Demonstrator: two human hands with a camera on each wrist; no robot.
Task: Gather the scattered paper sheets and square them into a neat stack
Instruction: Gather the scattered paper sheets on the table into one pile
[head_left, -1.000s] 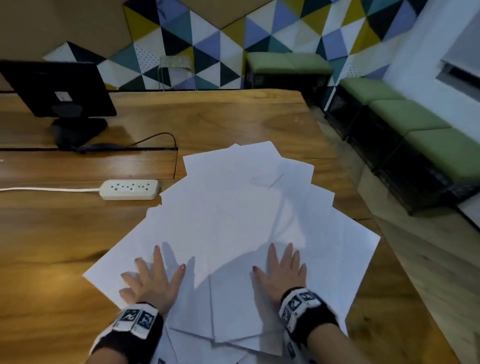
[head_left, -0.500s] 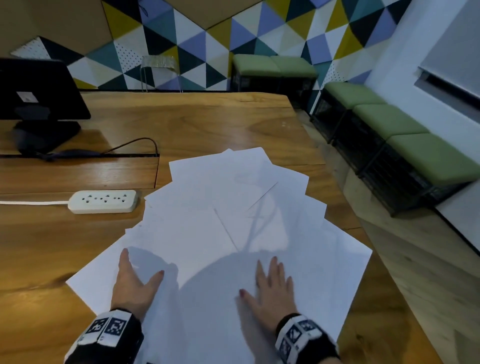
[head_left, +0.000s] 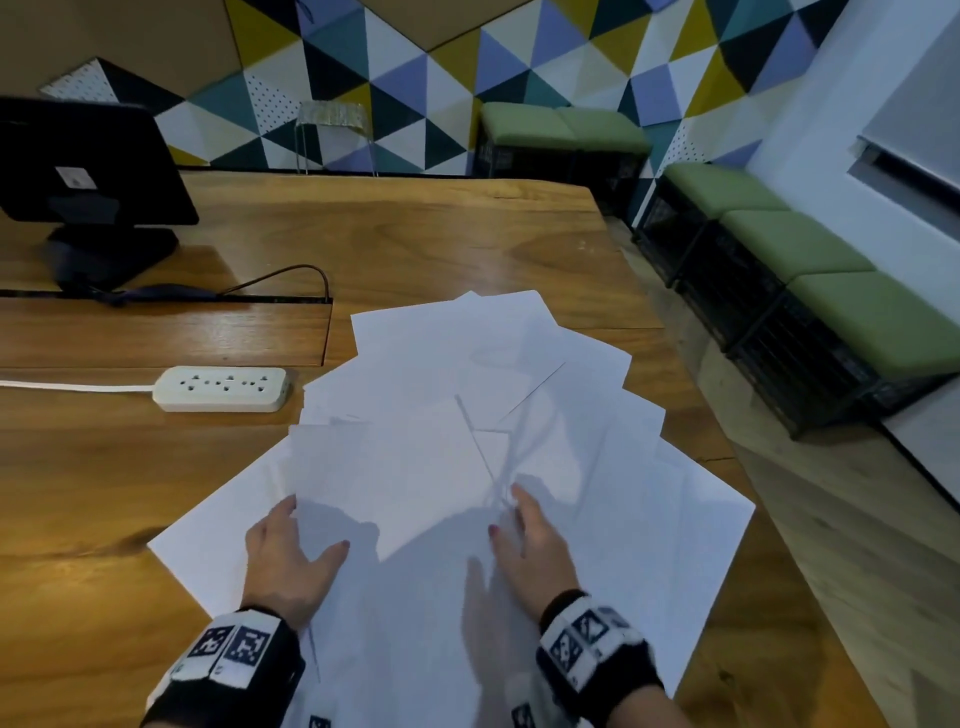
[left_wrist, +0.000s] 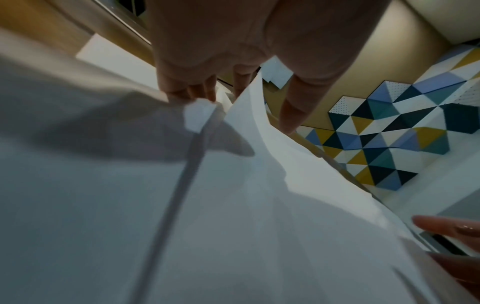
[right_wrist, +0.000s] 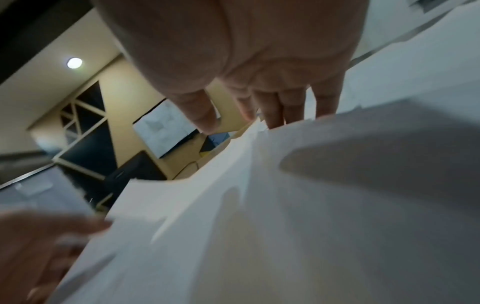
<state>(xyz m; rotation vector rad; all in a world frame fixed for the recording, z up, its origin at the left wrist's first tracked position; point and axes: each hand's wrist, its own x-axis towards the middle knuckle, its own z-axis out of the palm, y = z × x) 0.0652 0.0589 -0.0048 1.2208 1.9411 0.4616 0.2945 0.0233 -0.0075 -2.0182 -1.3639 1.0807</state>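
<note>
Several white paper sheets (head_left: 467, 395) lie fanned and overlapping on the wooden table (head_left: 415, 234). My left hand (head_left: 306, 525) is on the near left part of the pile, its straight fingers tucked under a sheet's edge and its thumb spread on top. The right hand (head_left: 506, 514) is at the near middle, fingertips likewise hidden under raised sheet edges. In the left wrist view a sheet (left_wrist: 249, 127) curls up between the fingers (left_wrist: 189, 90) and the thumb. In the right wrist view the fingers (right_wrist: 275, 107) dip behind a lifted paper edge (right_wrist: 259, 148).
A white power strip (head_left: 223, 388) with its cord lies left of the sheets. A black monitor (head_left: 88, 166) stands at the far left, with a dark cable behind a slot in the table. The table's right edge runs close to the sheets; green benches (head_left: 810, 260) line the wall.
Both hands lay flat on top of the sheets before. Now their fingertips have slid under sheet edges, and the middle sheets have lifted and shifted inward.
</note>
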